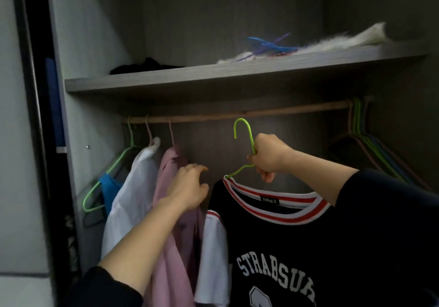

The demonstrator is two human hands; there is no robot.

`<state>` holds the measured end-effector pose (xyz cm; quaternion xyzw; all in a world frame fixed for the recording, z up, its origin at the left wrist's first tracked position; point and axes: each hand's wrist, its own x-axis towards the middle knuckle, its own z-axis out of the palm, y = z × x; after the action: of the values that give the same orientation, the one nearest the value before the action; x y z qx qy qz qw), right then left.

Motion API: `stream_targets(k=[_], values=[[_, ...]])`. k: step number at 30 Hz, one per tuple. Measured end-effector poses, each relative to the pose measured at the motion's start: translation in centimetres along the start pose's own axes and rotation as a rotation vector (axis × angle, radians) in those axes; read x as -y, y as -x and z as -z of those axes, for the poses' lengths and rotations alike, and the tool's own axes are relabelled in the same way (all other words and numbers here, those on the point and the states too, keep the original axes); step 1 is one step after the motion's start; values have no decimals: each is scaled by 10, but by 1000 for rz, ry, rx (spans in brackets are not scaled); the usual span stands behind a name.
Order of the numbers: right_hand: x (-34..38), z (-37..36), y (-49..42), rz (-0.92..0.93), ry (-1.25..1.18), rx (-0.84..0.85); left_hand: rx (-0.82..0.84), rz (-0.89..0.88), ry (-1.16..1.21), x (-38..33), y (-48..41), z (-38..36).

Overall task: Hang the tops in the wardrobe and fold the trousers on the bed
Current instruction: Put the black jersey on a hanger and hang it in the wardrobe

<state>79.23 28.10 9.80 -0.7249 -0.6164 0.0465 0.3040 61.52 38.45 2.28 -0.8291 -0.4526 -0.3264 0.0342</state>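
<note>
My right hand grips the neck of a green hanger just below the wooden rail; its hook is off the rail. On that hanger hangs a black T-shirt with a red and white striped collar, white sleeves and white lettering. My left hand rests with loosely bent fingers against a pink shirt that hangs on the rail. Left of the pink shirt hang a white top and a blue garment on a green hanger.
Several bare hangers in green, pink and blue crowd the rail's right end. The shelf above holds a dark garment, loose blue hangers and a white fluffy thing. The wardrobe's side wall stands at the left.
</note>
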Motion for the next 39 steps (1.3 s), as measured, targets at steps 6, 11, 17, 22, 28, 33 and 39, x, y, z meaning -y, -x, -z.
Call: stream_targets(k=[6, 11, 17, 22, 28, 33, 39], values=[[21, -24, -85, -66, -235, -165, -73, -21, -115, 49, -77, 6], [39, -42, -142, -60, -422, -164, -239, -29, -214, 72, -123, 16], [61, -66, -190, 23, -473, -97, -241, -30, -179, 94, -163, 24], [62, -86, -206, 103, -499, -143, -310, -87, -214, 105, -168, 11], [57, -105, -213, 161, -411, -131, -338, -120, -219, 109, -171, 8], [54, -104, -207, 262, -250, -141, -286, -51, -122, 101, -171, 13], [23, -80, -190, 258, -171, -233, -207, 70, -17, 55, -173, 31]])
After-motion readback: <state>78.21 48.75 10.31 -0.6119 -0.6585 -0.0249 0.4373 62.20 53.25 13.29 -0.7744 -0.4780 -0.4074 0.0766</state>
